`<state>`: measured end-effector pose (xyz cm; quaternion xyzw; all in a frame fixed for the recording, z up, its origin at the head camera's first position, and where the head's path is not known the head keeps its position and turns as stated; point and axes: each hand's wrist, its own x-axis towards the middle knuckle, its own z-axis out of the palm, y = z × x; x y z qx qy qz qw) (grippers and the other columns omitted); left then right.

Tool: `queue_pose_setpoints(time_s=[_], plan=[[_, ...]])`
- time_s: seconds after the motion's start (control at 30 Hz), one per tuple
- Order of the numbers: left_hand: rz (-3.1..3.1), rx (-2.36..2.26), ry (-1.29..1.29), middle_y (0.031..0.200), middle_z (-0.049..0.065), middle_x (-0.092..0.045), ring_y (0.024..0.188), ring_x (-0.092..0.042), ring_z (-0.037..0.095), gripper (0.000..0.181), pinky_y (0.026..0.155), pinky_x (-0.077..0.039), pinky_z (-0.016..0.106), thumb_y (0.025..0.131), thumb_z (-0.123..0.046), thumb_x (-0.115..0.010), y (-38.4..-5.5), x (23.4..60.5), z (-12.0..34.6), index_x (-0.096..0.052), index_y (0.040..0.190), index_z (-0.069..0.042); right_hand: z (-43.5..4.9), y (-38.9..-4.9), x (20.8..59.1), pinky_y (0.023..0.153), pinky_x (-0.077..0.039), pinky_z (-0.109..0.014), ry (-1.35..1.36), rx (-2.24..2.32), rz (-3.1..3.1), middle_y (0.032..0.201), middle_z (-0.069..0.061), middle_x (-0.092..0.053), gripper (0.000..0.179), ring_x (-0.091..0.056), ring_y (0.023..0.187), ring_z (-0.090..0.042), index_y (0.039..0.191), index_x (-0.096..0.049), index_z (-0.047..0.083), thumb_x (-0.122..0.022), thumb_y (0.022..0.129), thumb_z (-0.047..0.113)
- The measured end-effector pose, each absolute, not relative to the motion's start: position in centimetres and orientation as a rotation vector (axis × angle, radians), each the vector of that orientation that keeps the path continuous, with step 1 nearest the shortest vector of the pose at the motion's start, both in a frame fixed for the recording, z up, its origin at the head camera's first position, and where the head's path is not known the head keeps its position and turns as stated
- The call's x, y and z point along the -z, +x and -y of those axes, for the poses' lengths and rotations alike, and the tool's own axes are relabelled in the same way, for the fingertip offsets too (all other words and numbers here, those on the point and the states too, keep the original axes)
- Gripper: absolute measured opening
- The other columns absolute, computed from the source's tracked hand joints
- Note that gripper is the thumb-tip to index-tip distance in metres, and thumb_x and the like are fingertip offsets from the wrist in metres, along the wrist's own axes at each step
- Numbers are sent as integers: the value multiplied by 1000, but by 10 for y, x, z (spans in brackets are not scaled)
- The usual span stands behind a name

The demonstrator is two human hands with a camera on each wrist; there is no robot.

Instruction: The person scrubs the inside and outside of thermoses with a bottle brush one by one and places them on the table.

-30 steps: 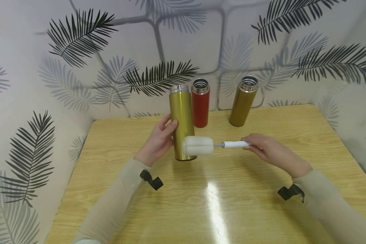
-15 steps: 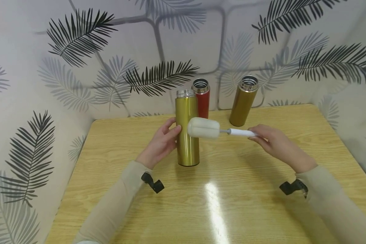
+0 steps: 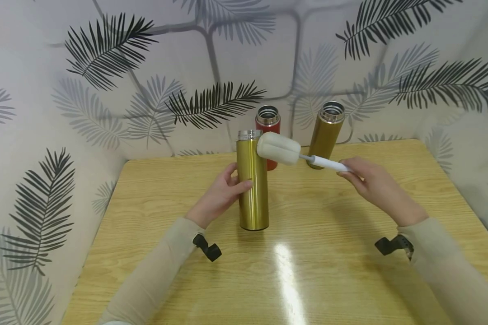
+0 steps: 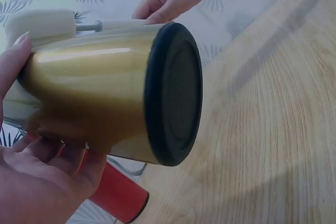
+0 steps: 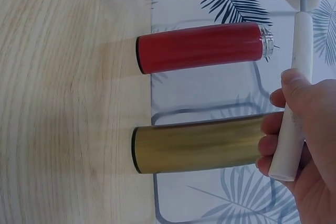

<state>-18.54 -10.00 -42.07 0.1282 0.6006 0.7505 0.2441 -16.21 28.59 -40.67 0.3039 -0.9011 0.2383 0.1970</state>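
Note:
My left hand (image 3: 221, 197) grips a lidless gold thermos flask (image 3: 253, 194) around its side. The flask is upright, and its black base (image 4: 176, 95) shows in the left wrist view, raised off the table. In my right hand (image 3: 374, 187) is the white handle (image 3: 329, 164) of a bottle brush with a cream sponge head (image 3: 279, 149). That sponge overlaps the flask's upper side near the steel neck in the head view, pointing left and slightly up. Behind it, a red thermos flask (image 5: 202, 48) is partly hidden in the head view.
A second, darker gold flask (image 3: 327, 135), also lidless, stands at the back right of the wooden table (image 3: 162, 185). Behind the table's back edge rises a wall (image 3: 244, 58) with a leaf pattern. Black straps (image 3: 206, 248) sit on both wrists.
My left hand has brought the gold flask right and nearer to me. My right hand has raised the bottle brush, its sponge climbing from the flask's base to its neck.

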Motion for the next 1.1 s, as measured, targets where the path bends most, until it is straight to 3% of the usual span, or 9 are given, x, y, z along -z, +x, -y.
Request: queue_pose_setpoints(time_s=[0.2, 0.27, 0.37, 0.43, 0.5, 0.7, 0.93, 1.1], plan=[[-1599, -2058, 370, 159, 21, -40, 142, -45, 34, 114, 123, -31, 48, 78, -47, -89, -184, 423, 102, -23, 165, -14, -287, -163, 409, 65, -52, -43, 868, -669, 2513, 97, -9, -72, 29, -61, 78, -19, 113, -70, 1, -78, 86, -7], [-1600, -2065, 361, 161, 19, -38, 145, -42, 34, 106, 124, -30, 49, 86, -41, -85, -184, 423, 102, -22, 166, -13, -286, -162, 410, 64, -53, -43, 889, -669, 2510, 97, -9, -72, 30, -62, 77, -18, 113, -70, 2, -79, 85, -7], [-1584, -2092, 318, 158, 18, -42, 139, -47, 31, 85, 120, -34, 52, 99, -27, -74, -183, 423, 102, -23, 165, -14, -284, -161, 413, 65, -55, -43, 926, -685, 2516, 96, -7, -73, 31, -62, 77, -17, 113, -71, 3, -79, 85, -8], [-1551, -2127, 288, 151, 16, -48, 131, -53, 28, 77, 114, -40, 53, 102, -22, -70, -184, 423, 102, -25, 163, -16, -282, -160, 416, 66, -56, -43, 950, -695, 2522, 97, -6, -73, 32, -63, 79, -16, 114, -71, 3, -79, 84, -8], [-1510, -2169, 283, 142, 12, -53, 123, -58, 24, 78, 108, -45, 51, 99, -25, -74, -185, 424, 101, -28, 161, -16, -281, -159, 419, 66, -55, -40, 975, -711, 2533, 96, -5, -72, 32, -60, 77, -14, 114, -71, 3, -79, 85, -8], [-1447, -2246, 300, 120, 3, -65, 110, -64, 18, 99, 97, -51, 42, 79, -46, -90, -188, 422, 102, -35, 154, -13, -279, -154, 426, 63, -50, -32, 1017, -744, 2574, 92, 3, -67, 32, -51, 74, -7, 113, -71, 7, -80, 85, -6], [-1447, -2298, 231, 122, 3, -62, 112, -61, 18, 76, 98, -51, 41, 95, -34, -79, -190, 420, 105, -35, 154, -15, -280, -151, 435, 64, -54, -33, 1071, -734, 2557, 91, 4, -67, 33, -54, 76, -5, 111, -71, 7, -80, 83, -8], [-1437, -2345, 207, 120, 4, -64, 113, -61, 18, 73, 95, -52, 40, 91, -37, -82, -191, 419, 106, -41, 148, -17, -282, -148, 442, 66, -58, -36, 1098, -708, 2549, 93, 3, -69, 34, -59, 79, -6, 109, -72, 7, -82, 80, -8]])
